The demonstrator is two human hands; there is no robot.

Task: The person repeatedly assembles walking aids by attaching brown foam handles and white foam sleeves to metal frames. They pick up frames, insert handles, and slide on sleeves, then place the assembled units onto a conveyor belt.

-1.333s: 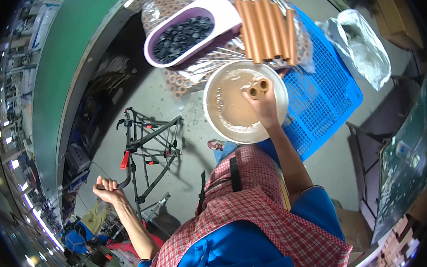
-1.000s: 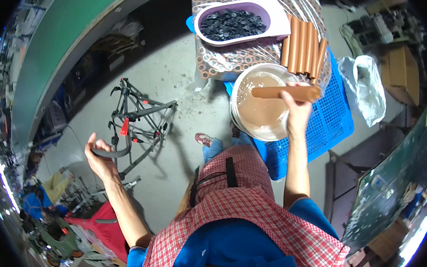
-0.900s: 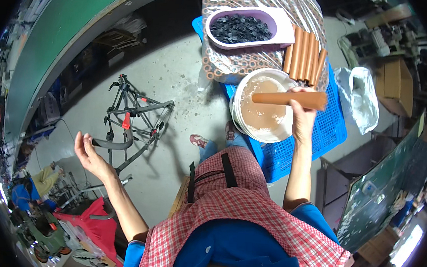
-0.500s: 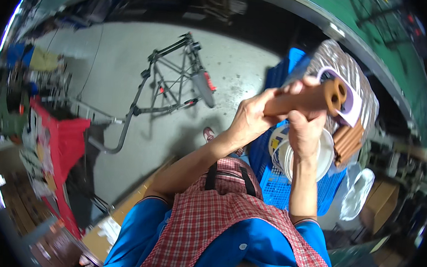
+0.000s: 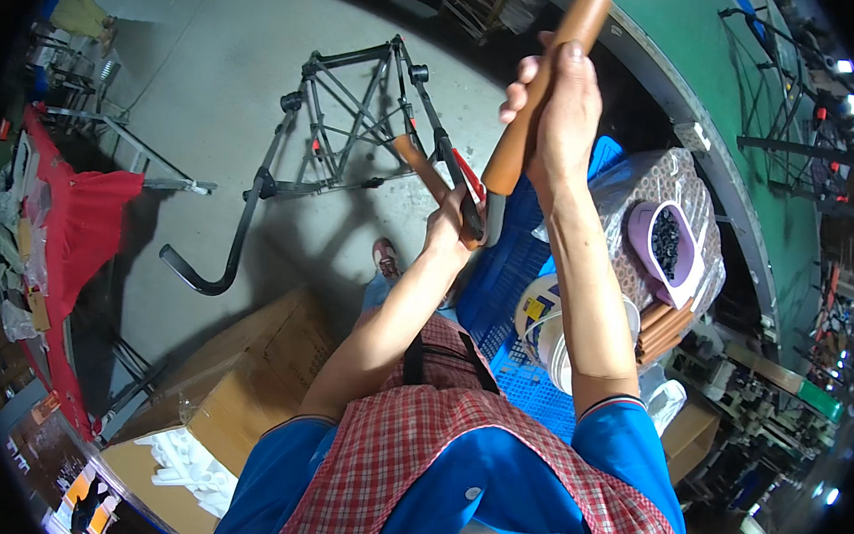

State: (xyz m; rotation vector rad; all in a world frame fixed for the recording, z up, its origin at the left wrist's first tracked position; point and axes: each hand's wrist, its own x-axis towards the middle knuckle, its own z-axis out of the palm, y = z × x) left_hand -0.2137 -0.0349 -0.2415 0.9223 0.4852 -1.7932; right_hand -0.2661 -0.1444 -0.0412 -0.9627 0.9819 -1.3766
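Observation:
My right hand (image 5: 567,117) is wrapped around a long brown tube grip (image 5: 509,161), held up at a slant. The grip's lower end meets the curved end of a dark metal tube (image 5: 495,215) and appears to sit over it. Lower and to the left, my left hand (image 5: 445,230) is closed around a second brown tube grip (image 5: 417,159) and lies against the same metal tube. That tube seems to belong to the black tubular frame (image 5: 349,138) with crossed bars and a wheel, standing on the floor ahead.
Right of me, blue crates (image 5: 493,262) hold a white bucket (image 5: 535,316). Beyond lies a plastic-wrapped bundle of tubes (image 5: 618,194) bearing a lilac tub (image 5: 641,224) of small black pieces. More brown grips (image 5: 661,331) lie beside it. A cardboard box (image 5: 248,378) stands at my left.
My hands have parted from holding the brown grips together above the bucket. The right went up and forward with one grip, now at the tube's end; the left moved down and left with another.

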